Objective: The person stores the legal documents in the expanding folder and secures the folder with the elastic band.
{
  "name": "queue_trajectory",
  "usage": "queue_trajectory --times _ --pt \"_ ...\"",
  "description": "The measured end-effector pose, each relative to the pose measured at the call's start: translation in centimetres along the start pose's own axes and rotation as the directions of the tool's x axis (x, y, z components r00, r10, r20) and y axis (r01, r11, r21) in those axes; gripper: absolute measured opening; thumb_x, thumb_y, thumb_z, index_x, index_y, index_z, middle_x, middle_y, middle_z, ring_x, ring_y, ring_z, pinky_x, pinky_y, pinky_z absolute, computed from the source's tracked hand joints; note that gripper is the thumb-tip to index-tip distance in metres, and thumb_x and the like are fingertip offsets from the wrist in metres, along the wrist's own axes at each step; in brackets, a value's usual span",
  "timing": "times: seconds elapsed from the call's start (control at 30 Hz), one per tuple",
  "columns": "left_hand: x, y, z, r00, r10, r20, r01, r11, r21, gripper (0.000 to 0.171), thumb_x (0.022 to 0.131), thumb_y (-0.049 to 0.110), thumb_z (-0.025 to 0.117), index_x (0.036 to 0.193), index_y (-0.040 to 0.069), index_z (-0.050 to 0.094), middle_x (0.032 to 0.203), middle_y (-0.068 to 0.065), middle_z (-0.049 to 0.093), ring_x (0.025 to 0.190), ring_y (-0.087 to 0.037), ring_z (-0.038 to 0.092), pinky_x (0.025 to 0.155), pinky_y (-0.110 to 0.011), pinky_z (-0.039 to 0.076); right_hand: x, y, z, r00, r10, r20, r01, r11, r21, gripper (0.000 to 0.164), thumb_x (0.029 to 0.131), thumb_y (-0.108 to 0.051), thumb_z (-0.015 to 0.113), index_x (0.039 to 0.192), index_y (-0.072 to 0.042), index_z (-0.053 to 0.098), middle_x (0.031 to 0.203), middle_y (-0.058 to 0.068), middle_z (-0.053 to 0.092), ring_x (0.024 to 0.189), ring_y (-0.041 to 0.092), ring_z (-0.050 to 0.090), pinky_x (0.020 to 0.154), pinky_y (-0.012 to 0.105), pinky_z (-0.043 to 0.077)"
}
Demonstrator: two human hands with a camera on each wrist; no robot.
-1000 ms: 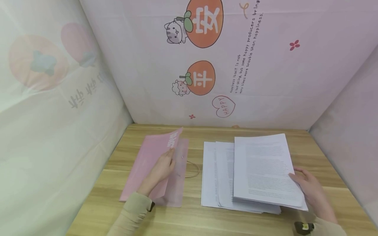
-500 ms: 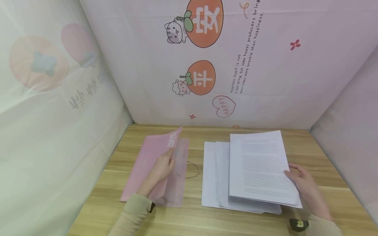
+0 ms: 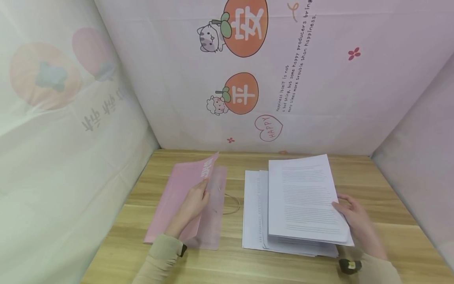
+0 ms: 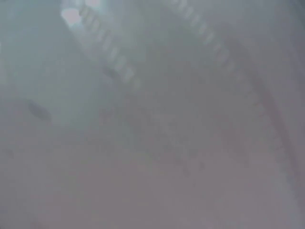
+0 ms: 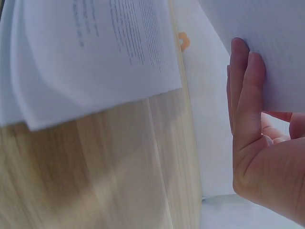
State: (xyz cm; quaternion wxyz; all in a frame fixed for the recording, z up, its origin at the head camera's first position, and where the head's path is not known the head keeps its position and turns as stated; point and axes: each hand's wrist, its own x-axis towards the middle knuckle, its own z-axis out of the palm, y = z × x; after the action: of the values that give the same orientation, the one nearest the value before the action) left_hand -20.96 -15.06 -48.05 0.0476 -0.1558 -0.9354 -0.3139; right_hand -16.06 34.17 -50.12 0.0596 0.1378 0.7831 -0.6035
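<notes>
A pink plastic document folder (image 3: 177, 197) lies on the left of the table. My left hand (image 3: 193, 201) holds its top flap raised by the edge, so the folder's inner side (image 3: 214, 213) shows. The left wrist view is a blur. At the right, my right hand (image 3: 356, 219) grips the right edge of a printed sheaf of papers (image 3: 306, 197), thumb on top and fingers below. In the right wrist view the fingers (image 5: 248, 100) lie flat along the sheaf's underside. The sheaf is held above a stack of printed papers (image 3: 252, 213), covering most of it.
A thin elastic cord (image 3: 232, 204) loops out from the folder's right side toward the stack. The wooden table (image 3: 234, 268) is bordered by a printed cloth backdrop (image 3: 319, 130) behind, with cloth walls at left and right.
My right hand has moved left with the sheaf, which now covers more of the stack. The left hand and the folder flap have stayed in place.
</notes>
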Motion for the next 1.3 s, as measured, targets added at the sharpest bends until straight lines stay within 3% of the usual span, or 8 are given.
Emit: queue_trajectory --times 0.13,0.23,0.4,0.57,0.8,0.93,1.03,1.3 --pt "0.0 0.0 0.0 1.0 0.005 -0.011 -0.005 1.0 0.0 0.052 0.095 0.006 0.047 0.145 -0.01 0.04 0.145 -0.029 0.05 0.093 -0.026 0.062 0.096 -0.043 0.054 0.2 -0.3 0.3 1.0 0.008 -0.002 -0.008 1.0 -0.006 0.061 0.101 -0.027 0.054 0.149 0.001 0.029 0.079 -0.019 0.065 0.073 0.005 0.068 0.066 0.027 0.059" --pt "0.1 0.0 0.0 1.0 0.013 -0.026 -0.013 1.0 0.009 0.052 0.095 0.005 0.047 0.144 -0.011 0.041 0.143 -0.03 0.051 0.112 -0.032 0.06 0.102 -0.046 0.051 0.3 -0.5 0.5 1.0 0.007 0.007 -0.007 1.0 0.006 0.062 0.101 -0.027 0.055 0.149 0.001 0.028 0.08 -0.02 0.066 0.073 0.005 0.069 0.067 0.027 0.059" --pt "0.3 0.0 0.0 0.999 0.013 -0.033 -0.012 1.0 0.019 0.051 0.095 0.005 0.047 0.144 -0.011 0.042 0.141 -0.029 0.054 0.11 -0.032 0.06 0.1 -0.046 0.052 0.4 -0.5 1.0 1.0 -0.006 0.026 0.006 1.0 0.006 0.065 0.101 -0.027 0.053 0.151 0.002 0.023 0.081 -0.021 0.067 0.075 0.005 0.069 0.067 0.027 0.059" --pt "0.3 0.0 -0.1 0.999 0.023 -0.034 -0.022 1.0 0.022 0.051 0.095 0.005 0.047 0.143 -0.011 0.042 0.137 -0.029 0.057 0.097 -0.03 0.06 0.092 -0.043 0.053 0.7 -0.7 1.4 1.0 -0.002 0.031 0.001 1.0 0.01 0.064 0.101 -0.028 0.054 0.151 0.001 0.025 0.081 -0.021 0.067 0.076 0.004 0.069 0.068 0.027 0.059" --pt "0.4 -0.1 -0.2 0.999 0.021 -0.033 -0.02 0.999 0.024 0.052 0.095 0.006 0.046 0.143 -0.011 0.042 0.143 -0.029 0.051 0.12 -0.037 0.059 0.101 -0.047 0.051 1.1 -1.2 2.4 0.999 -0.016 0.038 0.015 0.999 0.031 0.065 0.101 -0.027 0.054 0.15 0.002 0.024 0.08 -0.02 0.068 0.074 0.004 0.069 0.067 0.026 0.059" --pt "0.4 -0.2 -0.1 0.999 0.024 -0.03 -0.023 0.999 0.032 0.052 0.095 0.007 0.046 0.143 -0.012 0.042 0.143 -0.03 0.051 0.116 -0.035 0.059 0.1 -0.046 0.051 1.2 -1.3 3.0 0.999 -0.023 0.034 0.022 0.999 0.03 0.062 0.101 -0.026 0.055 0.149 0.002 0.027 0.079 -0.02 0.068 0.072 0.004 0.069 0.066 0.025 0.058" --pt "0.4 -0.2 -0.1 0.999 0.025 -0.033 -0.024 0.999 0.03 0.051 0.096 0.008 0.046 0.143 -0.012 0.042 0.143 -0.03 0.051 0.127 -0.039 0.056 0.105 -0.049 0.049 1.3 -1.4 3.5 0.999 -0.032 0.034 0.031 0.999 0.027 0.062 0.101 -0.025 0.055 0.149 0.002 0.027 0.078 -0.02 0.067 0.072 0.004 0.069 0.065 0.025 0.058" --pt "0.3 -0.3 -0.1 0.999 0.02 -0.036 -0.02 1.0 0.017 0.051 0.096 0.008 0.047 0.143 -0.011 0.043 0.144 -0.03 0.051 0.133 -0.042 0.05 0.108 -0.05 0.045 1.6 -1.8 4.6 0.998 -0.03 0.051 0.027 0.999 0.042 0.065 0.101 -0.026 0.055 0.152 0.001 0.025 0.081 -0.019 0.067 0.072 0.005 0.068 0.066 0.026 0.058"
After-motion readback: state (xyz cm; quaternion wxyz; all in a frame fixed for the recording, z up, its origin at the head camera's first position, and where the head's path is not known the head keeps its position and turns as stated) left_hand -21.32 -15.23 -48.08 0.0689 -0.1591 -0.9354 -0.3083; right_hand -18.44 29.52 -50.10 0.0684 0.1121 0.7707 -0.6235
